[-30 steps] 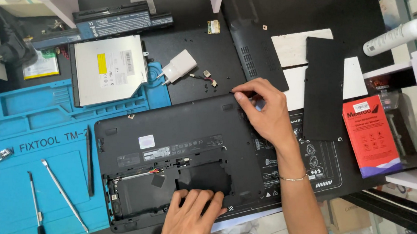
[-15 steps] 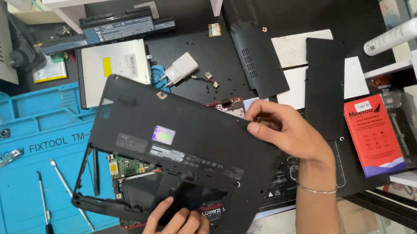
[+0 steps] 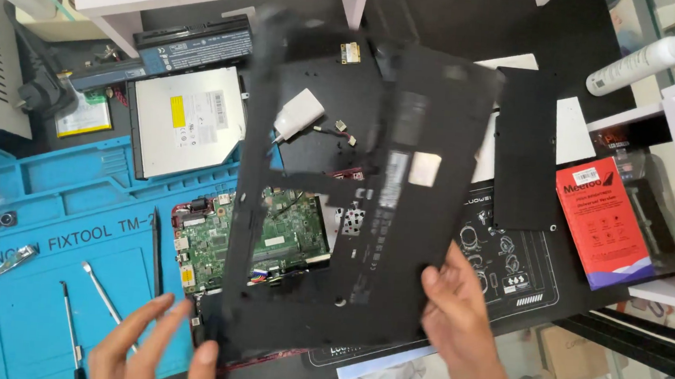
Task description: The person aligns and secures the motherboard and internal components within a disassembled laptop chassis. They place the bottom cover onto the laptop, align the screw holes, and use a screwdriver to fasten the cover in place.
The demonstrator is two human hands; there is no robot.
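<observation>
The black laptop bottom cover [image 3: 399, 217] is lifted off and tilted up on end over the table, motion-blurred, with a small pale rectangular label on its outer face. The right hand [image 3: 459, 317] is clamped on its lower right edge — thumb on the face, fingers hidden behind. The left hand [image 3: 144, 346] has its fingers spread apart beside the cover's lower left corner; whether it touches the cover I cannot tell.

Through the cover's cut-out shows one green circuit board [image 3: 259, 235]. On the blue repair mat [image 3: 49, 240] lie two slim metal tools [image 3: 100, 296]. Above the mat sits one silver optical drive [image 3: 188, 120] with a yellow sticker and a white barcode label — behind it, one dark battery pack [image 3: 197, 45]. At the right lies one red and blue box [image 3: 604, 220] with a white barcode sticker at its top, and farther up one white spray bottle [image 3: 651, 57].
</observation>
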